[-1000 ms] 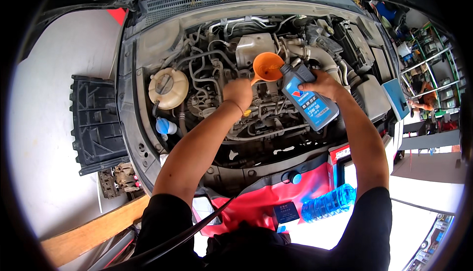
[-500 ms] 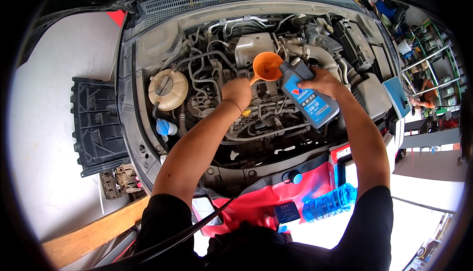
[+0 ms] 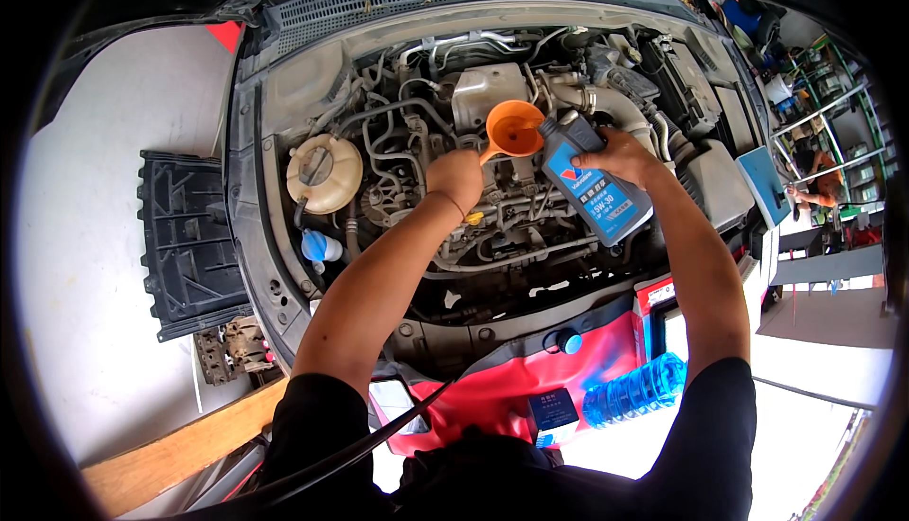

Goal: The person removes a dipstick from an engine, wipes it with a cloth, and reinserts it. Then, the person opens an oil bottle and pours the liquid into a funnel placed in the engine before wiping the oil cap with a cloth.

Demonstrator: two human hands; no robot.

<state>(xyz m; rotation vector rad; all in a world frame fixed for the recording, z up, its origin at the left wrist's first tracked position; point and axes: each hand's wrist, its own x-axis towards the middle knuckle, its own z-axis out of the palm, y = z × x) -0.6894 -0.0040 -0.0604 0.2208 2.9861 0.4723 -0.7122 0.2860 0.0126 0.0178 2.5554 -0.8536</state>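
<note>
Left hand (image 3: 454, 178), closed on the orange conical plastic funnel (image 3: 516, 131), should hold steady; right hand (image 3: 617, 158), clasping the boxy grey plastic bottle (image 3: 598, 196), should tilt gently leftward.

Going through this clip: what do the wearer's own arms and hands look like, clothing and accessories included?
Both arms wear plain black short sleeves ending near the elbow, with no visible markings; the forearms are bare. The left hand and right hand are gloveless. What looks like a thin dark cord circles the left wrist; none shows on the right.
</note>
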